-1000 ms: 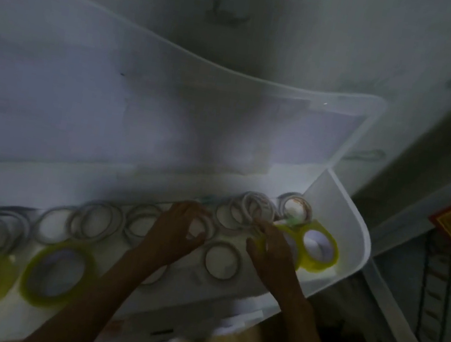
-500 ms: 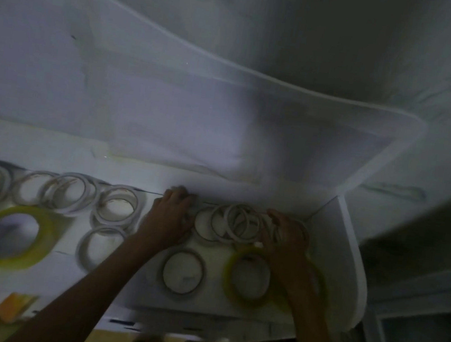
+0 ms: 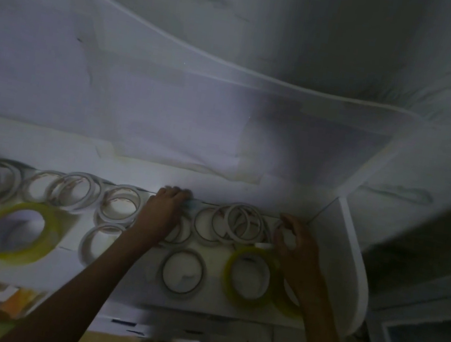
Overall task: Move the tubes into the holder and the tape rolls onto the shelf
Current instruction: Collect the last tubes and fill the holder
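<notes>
Presently we note both hands on the white shelf (image 3: 118, 278) — left hand (image 3: 160, 213) fingers curled, grasp unclear; right hand (image 3: 299, 247) pinching a thin white tape roll (image 3: 286, 235).

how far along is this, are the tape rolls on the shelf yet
Done: many tape rolls lie on the white shelf, white ones and yellow ones.
In hand: left hand and right hand reach among the back rolls; what they hold is unclear.
Left: tubes and holder are not in view.

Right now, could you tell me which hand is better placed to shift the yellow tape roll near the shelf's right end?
Probably the right hand: it lies beside the yellow tape roll; the left hand is farther off.
</notes>
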Demonstrator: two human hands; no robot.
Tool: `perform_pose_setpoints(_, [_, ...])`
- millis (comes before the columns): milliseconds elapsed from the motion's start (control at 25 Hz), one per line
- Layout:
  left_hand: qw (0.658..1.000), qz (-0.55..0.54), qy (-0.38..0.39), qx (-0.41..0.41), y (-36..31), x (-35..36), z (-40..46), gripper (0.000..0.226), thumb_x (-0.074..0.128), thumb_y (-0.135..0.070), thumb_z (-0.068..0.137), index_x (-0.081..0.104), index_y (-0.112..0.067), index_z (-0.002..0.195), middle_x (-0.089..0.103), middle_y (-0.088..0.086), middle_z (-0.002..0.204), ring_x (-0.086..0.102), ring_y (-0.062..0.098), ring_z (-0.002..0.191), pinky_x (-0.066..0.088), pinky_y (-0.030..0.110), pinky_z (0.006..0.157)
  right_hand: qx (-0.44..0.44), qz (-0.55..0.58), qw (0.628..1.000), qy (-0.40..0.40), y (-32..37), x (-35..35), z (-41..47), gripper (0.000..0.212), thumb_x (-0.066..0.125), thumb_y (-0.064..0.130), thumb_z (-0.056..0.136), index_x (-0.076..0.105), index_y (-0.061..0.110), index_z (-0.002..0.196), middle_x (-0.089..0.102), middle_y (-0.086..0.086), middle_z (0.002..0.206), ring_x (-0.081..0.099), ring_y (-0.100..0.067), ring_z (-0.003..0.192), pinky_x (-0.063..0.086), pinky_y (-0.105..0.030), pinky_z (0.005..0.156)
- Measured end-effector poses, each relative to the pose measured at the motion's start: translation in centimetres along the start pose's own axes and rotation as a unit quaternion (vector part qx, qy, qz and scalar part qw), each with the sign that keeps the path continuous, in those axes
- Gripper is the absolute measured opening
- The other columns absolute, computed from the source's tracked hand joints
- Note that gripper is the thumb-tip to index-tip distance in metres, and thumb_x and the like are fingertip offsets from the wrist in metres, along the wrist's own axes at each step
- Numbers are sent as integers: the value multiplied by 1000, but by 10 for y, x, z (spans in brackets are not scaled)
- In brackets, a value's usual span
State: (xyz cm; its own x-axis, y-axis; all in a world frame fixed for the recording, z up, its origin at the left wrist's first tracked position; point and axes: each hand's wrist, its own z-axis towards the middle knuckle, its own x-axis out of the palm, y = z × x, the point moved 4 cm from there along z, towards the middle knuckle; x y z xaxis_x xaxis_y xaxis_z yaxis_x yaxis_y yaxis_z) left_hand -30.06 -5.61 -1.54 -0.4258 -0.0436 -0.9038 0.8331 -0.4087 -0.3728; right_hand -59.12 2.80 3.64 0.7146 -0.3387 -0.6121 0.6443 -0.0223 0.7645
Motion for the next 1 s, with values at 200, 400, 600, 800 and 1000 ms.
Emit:
perform_pose_setpoints(200, [1000, -27, 0, -14, 20, 12, 3, 47, 47, -30, 72, 68, -11, 109, 65, 11, 103, 56, 37, 89, 38, 38, 78, -29, -18, 999, 4, 3, 5, -3, 34, 58, 24, 82, 64, 12, 113, 64, -8, 108, 59, -29, 102, 48, -50, 90])
perform_pose_setpoints(400, [995, -97, -21, -3, 16, 2, 2, 34, 51, -29, 74, 65, -18, 103, 66, 1, 100, 58, 29, 85, 39, 34, 75, -10, -10, 1000, 13, -3, 1, -3, 27, 63, 19, 89, 63, 13, 116, 64, -7, 112, 57, -25, 106, 47, -45, 94])
perform_pose_setpoints(600, [989, -117, -90, 15, -5, -16, -3, 33, 59, -15, 76, 64, -19, 109, 66, -1, 111, 56, 24, 90, 45, 33, 77, 7, -17, 1000, 14, -1, -5, -2, 21, 64, 13, 90, 64, 9, 111, 64, -8, 108, 57, -20, 101, 41, -25, 86])
perform_pose_setpoints(800, [975, -169, -142, 29, -52, -30, -13, 29, 61, -28, 83, 58, -21, 111, 67, 6, 102, 55, 18, 89, 45, 28, 74, 8, -115, 985, 127, -33, 3, -7, 47, 59, 37, 87, 59, 8, 123, 57, -12, 125, 52, -28, 117, 42, -41, 100])
perform_pose_setpoints(1000, [965, -217, -127, 69, -86, -37, -20, 27, 60, -29, 88, 64, -11, 108, 67, 1, 104, 60, 12, 92, 41, 12, 78, 22, -173, 970, 166, -45, 4, -10, 43, 68, 23, 83, 60, 9, 123, 58, -15, 122, 52, -32, 115, 38, -30, 92])
